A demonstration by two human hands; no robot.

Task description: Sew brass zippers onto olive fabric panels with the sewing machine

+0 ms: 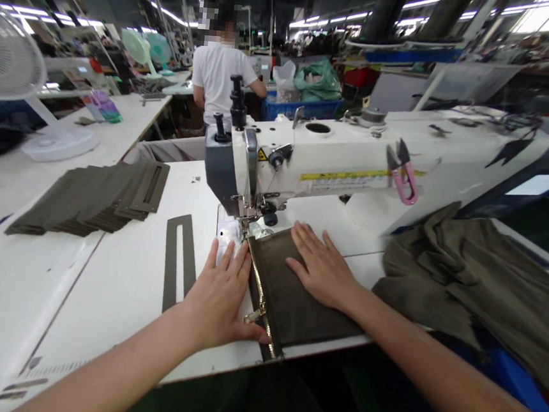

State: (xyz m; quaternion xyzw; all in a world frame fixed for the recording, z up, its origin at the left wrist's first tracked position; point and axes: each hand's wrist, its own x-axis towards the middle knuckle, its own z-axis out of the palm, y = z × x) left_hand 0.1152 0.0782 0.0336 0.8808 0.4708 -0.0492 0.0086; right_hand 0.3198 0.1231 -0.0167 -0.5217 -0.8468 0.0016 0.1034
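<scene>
A dark olive fabric piece (290, 297) with a brass zipper (260, 291) along its left edge lies on the bed of a white sewing machine (336, 157). Its far end sits under the presser foot (248, 220). My left hand (221, 297) rests flat and open on the table just left of the zipper, thumb touching the zipper's near end. My right hand (320, 264) lies flat and open on the fabric, fingers pointing toward the needle.
A stack of olive cut pieces (95, 200) and a single slotted strip (178, 262) lie to the left. Bunched olive cloth (479, 288) sits at right. Pink thread snips (405, 172) hang on the machine. A person in a white shirt (221, 79) stands behind; a fan (9, 58) is far left.
</scene>
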